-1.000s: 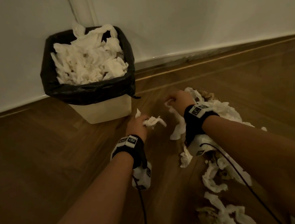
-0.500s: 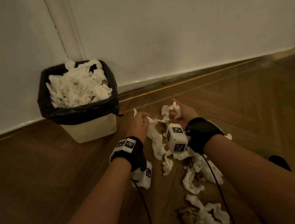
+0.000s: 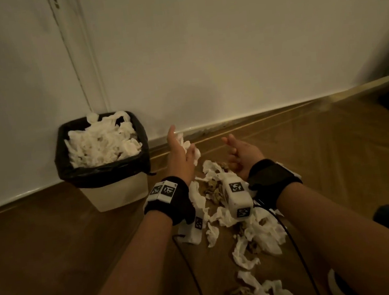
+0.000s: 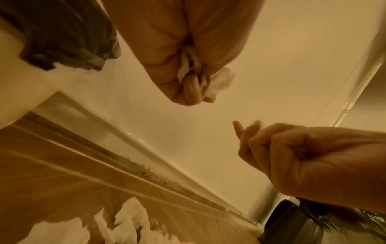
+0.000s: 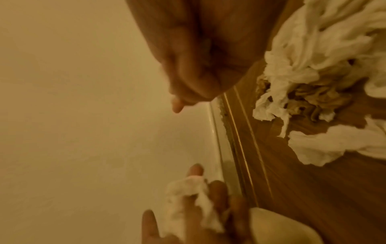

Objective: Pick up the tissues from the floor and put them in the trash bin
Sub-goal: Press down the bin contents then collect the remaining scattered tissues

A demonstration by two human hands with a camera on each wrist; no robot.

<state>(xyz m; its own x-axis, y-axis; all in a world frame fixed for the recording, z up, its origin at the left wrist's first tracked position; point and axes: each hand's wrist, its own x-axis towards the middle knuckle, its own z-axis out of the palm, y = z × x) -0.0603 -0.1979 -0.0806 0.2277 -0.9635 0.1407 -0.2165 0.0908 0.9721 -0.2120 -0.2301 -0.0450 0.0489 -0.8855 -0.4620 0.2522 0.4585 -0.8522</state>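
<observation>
The crumpled white paper tissue wad [image 3: 190, 151] sits in the left hand [image 3: 179, 157], just right of the bin and above the floor; the wrist view shows the fingers [image 4: 191, 90] curled round it. I judge it near weightless, soft and easily torn, best taken by bunching the whole wad; loose tails may slip free. On the brown wooden floor [image 3: 54, 248] lies a trail of scattered white and brownish tissues [image 3: 252, 237], overlapping, too many to count exactly, perhaps a dozen; one square white trash bin with black liner [image 3: 104, 166] stands heaped against the wall; the right hand [image 3: 240, 154] is empty, fingers loosely curled.
</observation>
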